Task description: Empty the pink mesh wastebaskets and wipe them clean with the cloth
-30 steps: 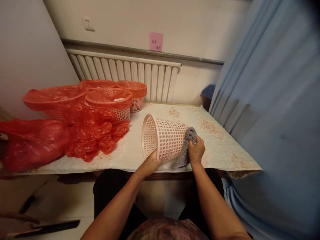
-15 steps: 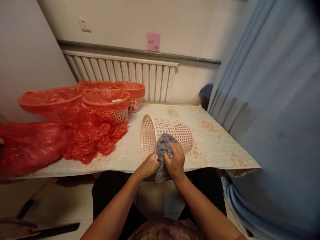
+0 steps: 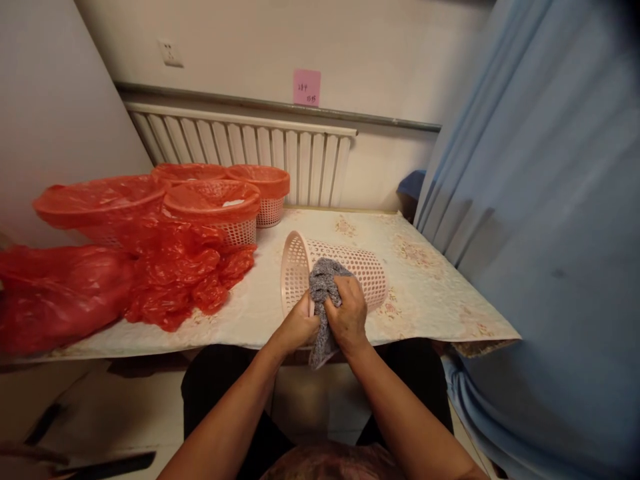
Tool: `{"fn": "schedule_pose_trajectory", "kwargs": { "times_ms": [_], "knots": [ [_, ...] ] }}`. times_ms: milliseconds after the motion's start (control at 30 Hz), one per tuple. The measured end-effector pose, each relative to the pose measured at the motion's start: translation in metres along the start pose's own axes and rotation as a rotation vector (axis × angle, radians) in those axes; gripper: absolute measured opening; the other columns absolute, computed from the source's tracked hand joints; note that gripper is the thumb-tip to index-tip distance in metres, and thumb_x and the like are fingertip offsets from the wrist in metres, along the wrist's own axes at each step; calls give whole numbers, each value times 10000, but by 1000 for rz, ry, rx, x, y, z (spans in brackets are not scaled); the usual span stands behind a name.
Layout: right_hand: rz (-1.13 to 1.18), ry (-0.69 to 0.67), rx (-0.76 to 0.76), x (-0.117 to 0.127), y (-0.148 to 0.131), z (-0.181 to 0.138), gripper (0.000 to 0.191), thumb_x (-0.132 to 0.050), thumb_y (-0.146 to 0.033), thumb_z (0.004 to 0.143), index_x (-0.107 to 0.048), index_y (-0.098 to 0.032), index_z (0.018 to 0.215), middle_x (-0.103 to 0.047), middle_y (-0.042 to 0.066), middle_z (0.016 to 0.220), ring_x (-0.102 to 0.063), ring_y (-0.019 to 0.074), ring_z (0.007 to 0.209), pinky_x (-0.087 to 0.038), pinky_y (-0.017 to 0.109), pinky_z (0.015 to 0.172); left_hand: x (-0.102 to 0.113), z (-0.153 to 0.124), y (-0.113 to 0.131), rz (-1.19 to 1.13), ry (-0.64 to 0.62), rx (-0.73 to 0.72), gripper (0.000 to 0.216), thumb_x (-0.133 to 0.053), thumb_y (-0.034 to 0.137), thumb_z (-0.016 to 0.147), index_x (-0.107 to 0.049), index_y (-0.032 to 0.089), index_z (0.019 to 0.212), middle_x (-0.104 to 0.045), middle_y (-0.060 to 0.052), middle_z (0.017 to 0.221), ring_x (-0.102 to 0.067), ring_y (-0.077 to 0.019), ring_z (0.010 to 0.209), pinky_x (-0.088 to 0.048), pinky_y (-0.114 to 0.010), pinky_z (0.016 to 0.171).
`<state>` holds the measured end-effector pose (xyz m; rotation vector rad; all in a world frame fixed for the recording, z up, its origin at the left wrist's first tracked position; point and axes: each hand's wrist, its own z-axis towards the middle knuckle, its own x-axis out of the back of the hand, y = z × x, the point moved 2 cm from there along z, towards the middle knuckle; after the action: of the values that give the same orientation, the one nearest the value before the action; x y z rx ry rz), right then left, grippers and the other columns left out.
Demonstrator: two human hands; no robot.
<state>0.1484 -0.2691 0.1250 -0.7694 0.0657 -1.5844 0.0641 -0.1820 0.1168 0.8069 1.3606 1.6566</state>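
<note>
A pale pink perforated plastic basket (image 3: 360,267) lies on its side on the table, its open mouth turned toward the left. My left hand (image 3: 299,327) grips the near rim of that mouth. My right hand (image 3: 347,313) is closed on a grey cloth (image 3: 323,287), pressed against the basket's rim and side right beside my left hand. A tail of the cloth hangs down below both hands, over the table's front edge.
Red plastic bags (image 3: 170,273) lie heaped on the left of the flowered tablecloth (image 3: 430,280). Behind them stand several baskets lined with red bags (image 3: 213,207). A white radiator (image 3: 250,150) runs along the back wall. A blue curtain (image 3: 540,220) hangs on the right.
My right hand carried the cloth from the basket's bottom end at the right to its mouth rim beside my left hand. The basket rolled slightly; my left hand kept its grip.
</note>
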Motion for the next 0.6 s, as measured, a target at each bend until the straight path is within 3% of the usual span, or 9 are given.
{"fn": "schedule_pose_trajectory", "kwargs": {
  "times_ms": [167, 300, 367, 467, 600],
  "knots": [
    [-112, 62, -91, 8, 57, 13, 305, -513, -183, 788, -626, -184, 1072, -604, 71, 957, -527, 222, 934, -446, 361, 845, 1, 0, -9, -45, -41, 46, 613, -514, 87, 666, -499, 142, 1276, -650, -70, 1214, -567, -225, 1168, -397, -391, 1073],
    [-234, 193, -285, 26, 119, 15, 295, -503, -249, 787, -642, -164, 1033, -623, 84, 930, -532, 228, 886, -437, 363, 819, 6, 1, -15, -13, -63, 6, 610, -494, 74, 672, -510, 147, 1277, -623, -69, 1275, -534, -220, 1225, -364, -390, 1106],
    [-274, 224, -363, 32, 136, 8, 306, -503, -280, 790, -644, -147, 1026, -630, 99, 916, -536, 238, 871, -433, 369, 810, 6, 2, -15, -25, -74, -11, 622, -490, 74, 669, -504, 146, 1287, -618, -69, 1288, -531, -219, 1231, -358, -396, 1113],
    [-269, 229, -380, 31, 130, -10, 303, -504, -298, 802, -640, -140, 1022, -635, 111, 925, -546, 247, 882, -441, 382, 818, 5, 4, -13, -50, -64, -20, 618, -497, 83, 664, -509, 132, 1279, -623, -76, 1282, -540, -220, 1222, -357, -401, 1114],
    [-144, 179, -232, 13, 75, -33, 264, -527, -270, 817, -628, -162, 1036, -628, 94, 944, -560, 234, 913, -467, 378, 834, 3, 6, -11, -57, -52, -14, 618, -483, 74, 660, -511, 126, 1275, -624, -78, 1277, -553, -210, 1201, -373, -383, 1101]
  ]
}}
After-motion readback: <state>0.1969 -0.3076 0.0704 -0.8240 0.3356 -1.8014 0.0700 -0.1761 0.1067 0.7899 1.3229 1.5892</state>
